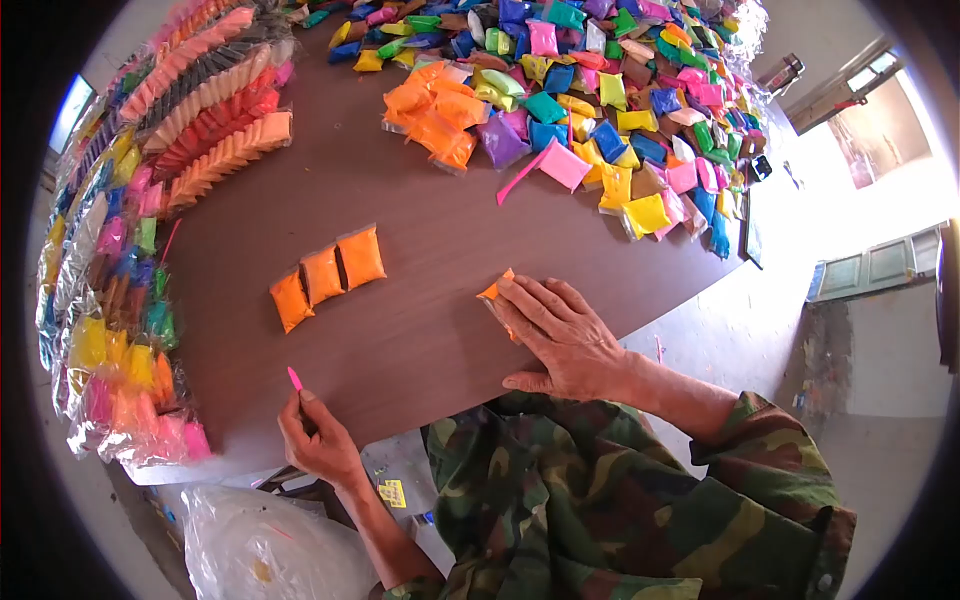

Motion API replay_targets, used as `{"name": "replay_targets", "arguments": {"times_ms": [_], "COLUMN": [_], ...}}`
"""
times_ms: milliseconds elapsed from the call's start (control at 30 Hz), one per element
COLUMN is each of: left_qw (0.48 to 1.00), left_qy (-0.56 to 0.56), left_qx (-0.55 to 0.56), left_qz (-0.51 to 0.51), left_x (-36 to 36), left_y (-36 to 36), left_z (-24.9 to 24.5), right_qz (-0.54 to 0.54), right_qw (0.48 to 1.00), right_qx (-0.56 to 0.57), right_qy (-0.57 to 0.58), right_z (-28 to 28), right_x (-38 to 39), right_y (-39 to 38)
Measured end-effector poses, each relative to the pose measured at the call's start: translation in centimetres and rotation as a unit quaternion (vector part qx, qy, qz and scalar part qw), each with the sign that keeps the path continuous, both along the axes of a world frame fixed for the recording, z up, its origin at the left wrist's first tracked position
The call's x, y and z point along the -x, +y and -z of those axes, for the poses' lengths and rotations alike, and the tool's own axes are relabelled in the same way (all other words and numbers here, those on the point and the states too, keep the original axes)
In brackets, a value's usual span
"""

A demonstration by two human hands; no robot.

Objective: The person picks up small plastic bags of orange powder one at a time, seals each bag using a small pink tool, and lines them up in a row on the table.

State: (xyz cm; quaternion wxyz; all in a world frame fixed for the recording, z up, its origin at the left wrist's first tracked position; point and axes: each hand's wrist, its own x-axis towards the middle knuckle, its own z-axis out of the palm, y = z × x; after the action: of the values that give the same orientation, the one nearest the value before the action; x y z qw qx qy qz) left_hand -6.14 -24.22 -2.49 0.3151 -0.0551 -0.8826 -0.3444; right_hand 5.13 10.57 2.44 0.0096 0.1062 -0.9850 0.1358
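My left hand is closed around the lower end of a small pink stick at the table's front edge. My right hand lies flat, palm down, over an orange packet; only the packet's upper corner and left edge show beside the fingers. Between and beyond the hands, three orange packets lie side by side in a slanting row on the brown table.
Orange packets are heaped at the back beside a large pile of multicoloured packets. A pink packet touches another pink strip. Bagged rows of packets line the left side. A clear plastic bag hangs below the front edge.
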Motion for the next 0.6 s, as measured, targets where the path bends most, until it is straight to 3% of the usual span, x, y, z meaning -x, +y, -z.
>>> {"name": "replay_targets", "arguments": {"times_ms": [500, 600], "left_qw": [1.000, 1.000], "left_qy": [-0.019, 0.003], "left_qx": [-0.016, -0.011], "left_qz": [-0.003, 0.012], "left_x": [-0.2, 0.0], "left_y": [-0.1, 0.0], "left_z": [0.0, -0.1], "right_qz": [0.011, 0.021], "right_qw": [0.997, 0.995], "right_qx": [-0.016, 0.043], "right_qy": [0.075, 0.087], "right_z": [0.2, 0.0], "right_x": [0.0, 0.1], "right_y": [-1.2, -0.7]}}
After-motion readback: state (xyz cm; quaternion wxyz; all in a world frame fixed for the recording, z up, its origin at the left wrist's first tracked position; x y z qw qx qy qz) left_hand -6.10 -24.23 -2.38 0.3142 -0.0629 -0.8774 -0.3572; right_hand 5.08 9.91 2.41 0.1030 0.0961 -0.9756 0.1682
